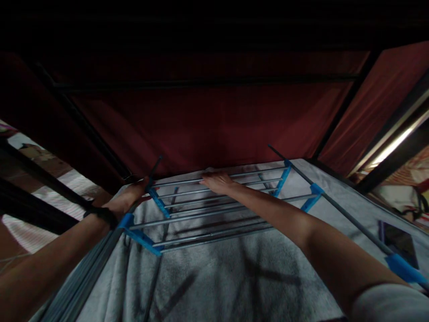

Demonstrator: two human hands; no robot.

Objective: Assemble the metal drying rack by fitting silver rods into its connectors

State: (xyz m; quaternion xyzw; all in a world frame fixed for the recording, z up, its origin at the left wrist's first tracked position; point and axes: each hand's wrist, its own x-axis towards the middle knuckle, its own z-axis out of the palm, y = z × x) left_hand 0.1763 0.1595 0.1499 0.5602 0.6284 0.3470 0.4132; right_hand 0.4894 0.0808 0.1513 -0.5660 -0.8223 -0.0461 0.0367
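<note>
A rack of thin grey metal tubes [201, 218] with blue plastic joints lies on a grey blanket. My left hand [132, 197] is closed around the far left corner, by a blue joint [157, 200] and the tube through it. Out across the rack, my right hand [216, 182] has its fingers curled over the rearmost cross tube, left of its middle. Long side tubes [348, 219] run through the joints on the right. The fingertips of both hands are partly hidden.
Several loose-looking tubes [85, 279] lie side by side at the lower left. A dark flat device [398, 241] rests on the blanket [214, 286] at the right. Behind stands a dark frame with dark red cloth [214, 125]. Black bars [50, 174] cross the left side.
</note>
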